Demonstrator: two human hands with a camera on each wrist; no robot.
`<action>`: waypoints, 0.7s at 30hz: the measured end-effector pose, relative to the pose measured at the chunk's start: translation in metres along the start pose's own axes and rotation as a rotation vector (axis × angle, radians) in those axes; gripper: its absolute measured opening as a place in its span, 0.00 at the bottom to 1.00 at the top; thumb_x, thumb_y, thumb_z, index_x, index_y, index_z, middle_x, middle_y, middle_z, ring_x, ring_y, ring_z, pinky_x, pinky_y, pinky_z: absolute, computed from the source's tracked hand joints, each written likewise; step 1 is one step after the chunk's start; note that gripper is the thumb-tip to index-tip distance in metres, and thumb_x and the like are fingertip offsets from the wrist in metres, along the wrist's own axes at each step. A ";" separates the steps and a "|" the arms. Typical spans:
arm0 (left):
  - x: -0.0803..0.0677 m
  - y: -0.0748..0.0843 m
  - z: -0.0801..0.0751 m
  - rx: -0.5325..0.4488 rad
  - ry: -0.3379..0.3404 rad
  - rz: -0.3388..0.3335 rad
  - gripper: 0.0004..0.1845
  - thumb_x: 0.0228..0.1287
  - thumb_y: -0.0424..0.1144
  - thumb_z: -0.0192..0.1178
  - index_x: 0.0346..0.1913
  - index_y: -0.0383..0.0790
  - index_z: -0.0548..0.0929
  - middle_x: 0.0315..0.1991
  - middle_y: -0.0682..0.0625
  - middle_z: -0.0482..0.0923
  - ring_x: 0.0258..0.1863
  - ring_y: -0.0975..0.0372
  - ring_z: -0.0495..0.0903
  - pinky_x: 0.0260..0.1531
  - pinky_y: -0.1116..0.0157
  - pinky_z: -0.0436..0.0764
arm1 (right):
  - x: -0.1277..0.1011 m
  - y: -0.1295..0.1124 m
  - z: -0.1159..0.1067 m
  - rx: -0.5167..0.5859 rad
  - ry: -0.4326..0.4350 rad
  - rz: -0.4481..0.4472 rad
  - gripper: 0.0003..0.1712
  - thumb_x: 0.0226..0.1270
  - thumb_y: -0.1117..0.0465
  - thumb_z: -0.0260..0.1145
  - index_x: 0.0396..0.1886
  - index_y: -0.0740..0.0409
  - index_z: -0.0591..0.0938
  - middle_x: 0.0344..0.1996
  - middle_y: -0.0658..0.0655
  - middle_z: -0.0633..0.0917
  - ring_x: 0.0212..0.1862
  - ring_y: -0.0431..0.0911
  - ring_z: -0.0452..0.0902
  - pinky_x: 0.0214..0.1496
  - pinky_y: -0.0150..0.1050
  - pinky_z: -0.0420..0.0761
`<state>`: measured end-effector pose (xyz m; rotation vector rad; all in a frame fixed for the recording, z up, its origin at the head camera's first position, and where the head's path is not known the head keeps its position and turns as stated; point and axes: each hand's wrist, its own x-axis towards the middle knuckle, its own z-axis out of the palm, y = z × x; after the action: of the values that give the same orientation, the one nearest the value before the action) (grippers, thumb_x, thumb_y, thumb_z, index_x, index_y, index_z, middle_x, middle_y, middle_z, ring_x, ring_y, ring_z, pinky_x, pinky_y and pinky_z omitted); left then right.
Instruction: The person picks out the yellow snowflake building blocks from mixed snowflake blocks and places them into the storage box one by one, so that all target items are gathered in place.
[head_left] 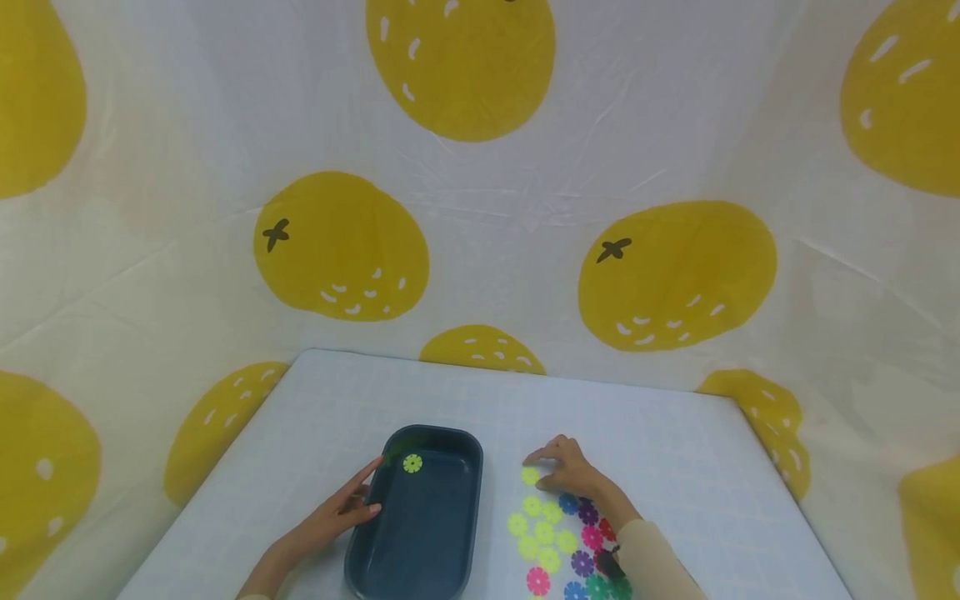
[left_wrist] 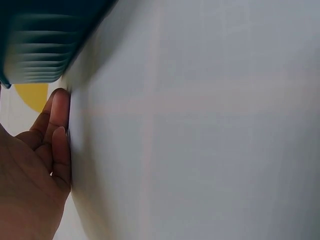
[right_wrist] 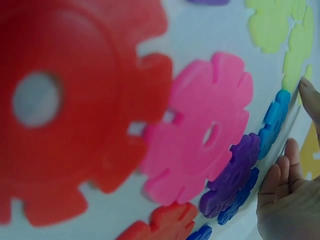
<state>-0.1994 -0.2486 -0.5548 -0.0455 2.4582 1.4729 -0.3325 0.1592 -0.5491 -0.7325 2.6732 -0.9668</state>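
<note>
Head view: I take the dark blue tray (head_left: 352,557) as landmark. My left hand (head_left: 341,512) lies against its left wall, fingers straight, gripping nothing. One yellow-green disc (head_left: 412,463) lies inside the tray at its far end. Right of the tray, my right hand (head_left: 566,468) curls its fingertips onto another yellow-green disc (head_left: 529,476) lying on the white table (head_left: 675,467); whether it is already pinched I cannot tell. Nearer me than that disc spreads a cluster of flat notched discs (head_left: 558,542).

Left wrist view: the fingers (left_wrist: 56,135) rest extended on the table just below the tray's ribbed wall (left_wrist: 35,55).

Right wrist view: a red disc (right_wrist: 75,105), a pink disc (right_wrist: 200,130) and a purple disc (right_wrist: 232,172) lie flat, overlapping. I judge them light, stiff and thin; best pinched at a notched edge.
</note>
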 end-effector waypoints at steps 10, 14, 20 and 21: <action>0.001 -0.002 0.001 -0.010 -0.007 0.011 0.36 0.61 0.54 0.57 0.68 0.74 0.51 0.67 0.41 0.56 0.60 0.47 0.62 0.52 0.42 0.65 | 0.001 0.000 0.001 0.010 0.006 0.025 0.16 0.48 0.61 0.72 0.39 0.42 0.85 0.36 0.50 0.70 0.44 0.47 0.60 0.45 0.47 0.65; -0.001 -0.001 0.001 -0.020 -0.010 0.011 0.36 0.61 0.54 0.57 0.68 0.72 0.51 0.67 0.41 0.55 0.60 0.47 0.62 0.52 0.43 0.65 | -0.001 0.000 0.002 0.018 0.012 0.012 0.16 0.47 0.62 0.72 0.39 0.44 0.85 0.37 0.52 0.70 0.44 0.48 0.60 0.44 0.46 0.64; 0.000 0.000 0.000 -0.014 -0.003 -0.002 0.36 0.61 0.55 0.57 0.68 0.74 0.51 0.69 0.41 0.53 0.62 0.44 0.59 0.53 0.41 0.63 | -0.002 -0.003 0.003 0.009 0.026 -0.006 0.16 0.48 0.62 0.72 0.38 0.45 0.81 0.38 0.52 0.72 0.44 0.49 0.62 0.45 0.48 0.66; 0.000 0.000 0.000 -0.012 0.000 -0.002 0.36 0.61 0.55 0.57 0.68 0.74 0.51 0.69 0.41 0.53 0.62 0.44 0.59 0.53 0.41 0.62 | -0.002 -0.004 0.003 0.011 0.028 -0.011 0.15 0.48 0.62 0.72 0.38 0.46 0.80 0.37 0.52 0.73 0.44 0.49 0.63 0.45 0.49 0.66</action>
<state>-0.1993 -0.2488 -0.5547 -0.0507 2.4483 1.4870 -0.3280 0.1562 -0.5488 -0.7374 2.6882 -1.0017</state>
